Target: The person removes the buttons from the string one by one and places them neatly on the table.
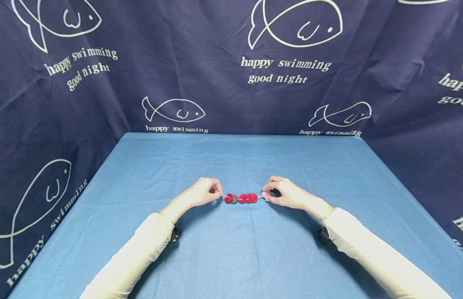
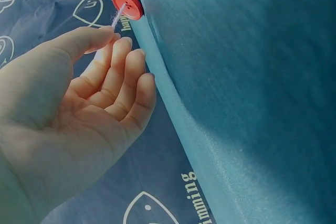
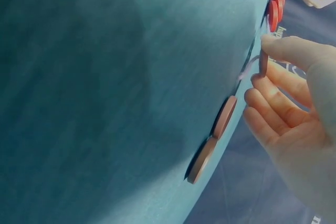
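Note:
A pale string runs between the two hands through several red buttons [image 1: 248,198] and a brown button [image 1: 234,199], which form a row just above or on the blue cloth. My left hand [image 1: 206,192] pinches the string [image 2: 116,19] between thumb and index finger, beside the nearest red button [image 2: 127,5]. At the row's other end, my right hand [image 1: 287,194] holds a brownish button [image 3: 263,62] edge-on between thumb and fingers. A loose bit of string [image 3: 249,68] sticks out by it. Whether the string passes through this button's hole, I cannot tell.
Two brown buttons, one [image 3: 226,117] nearer the right hand and another [image 3: 202,161] beside it, lie on the blue cloth [image 1: 216,257]. The head view does not show them. Dark curtains [image 1: 224,83] with fish prints stand behind and at both sides.

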`<state>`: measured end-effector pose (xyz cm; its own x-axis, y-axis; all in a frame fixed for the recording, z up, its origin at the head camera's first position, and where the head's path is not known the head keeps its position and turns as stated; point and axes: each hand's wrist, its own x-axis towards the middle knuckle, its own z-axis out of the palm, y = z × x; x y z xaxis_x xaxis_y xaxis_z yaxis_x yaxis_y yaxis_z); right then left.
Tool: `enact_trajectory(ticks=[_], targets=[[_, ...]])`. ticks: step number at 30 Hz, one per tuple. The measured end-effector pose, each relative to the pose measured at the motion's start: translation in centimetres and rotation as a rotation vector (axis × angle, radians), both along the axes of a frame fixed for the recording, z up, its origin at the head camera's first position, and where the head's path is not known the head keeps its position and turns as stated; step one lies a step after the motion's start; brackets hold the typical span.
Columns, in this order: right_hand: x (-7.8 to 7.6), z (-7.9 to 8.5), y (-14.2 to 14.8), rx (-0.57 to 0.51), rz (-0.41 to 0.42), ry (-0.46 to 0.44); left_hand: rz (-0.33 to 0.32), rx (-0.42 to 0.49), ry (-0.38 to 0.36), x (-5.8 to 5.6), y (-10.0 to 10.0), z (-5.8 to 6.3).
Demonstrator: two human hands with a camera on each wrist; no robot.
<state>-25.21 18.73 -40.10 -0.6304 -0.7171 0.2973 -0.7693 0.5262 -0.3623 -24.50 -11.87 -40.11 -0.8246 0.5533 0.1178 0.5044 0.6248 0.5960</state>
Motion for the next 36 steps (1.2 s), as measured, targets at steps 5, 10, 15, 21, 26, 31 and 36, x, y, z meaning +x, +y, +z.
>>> enact_trajectory(ticks=[5, 10, 15, 21, 26, 31, 36], targets=[[0.1, 0.0, 0.2, -0.009, -0.004, 0.013, 0.002, 0.005, -0.003, 0.1, 0.1, 0.1], [0.1, 0.0, 0.3, -0.022, 0.000, 0.030, -0.002, 0.005, -0.006, 0.2, 0.0, 0.2], [0.1, 0.0, 0.5, -0.037, 0.003, 0.046, 0.002, -0.006, -0.009, 0.2, 0.0, 0.3], [0.1, 0.1, 0.8, -0.023, -0.014, 0.042, 0.008, -0.011, -0.013, 0.1, 0.0, 0.2], [0.2, 0.2, 1.0, -0.019, -0.020, 0.038, 0.002, -0.008, -0.018, 0.1, 0.1, 0.2], [0.3, 0.3, 1.2, -0.014, -0.032, 0.011, -0.005, -0.008, -0.012, 0.1, 0.1, 0.1], [0.4, 0.3, 1.3, -0.018, -0.039, -0.002, -0.007, -0.003, -0.011, 0.0, 0.1, 0.1]])
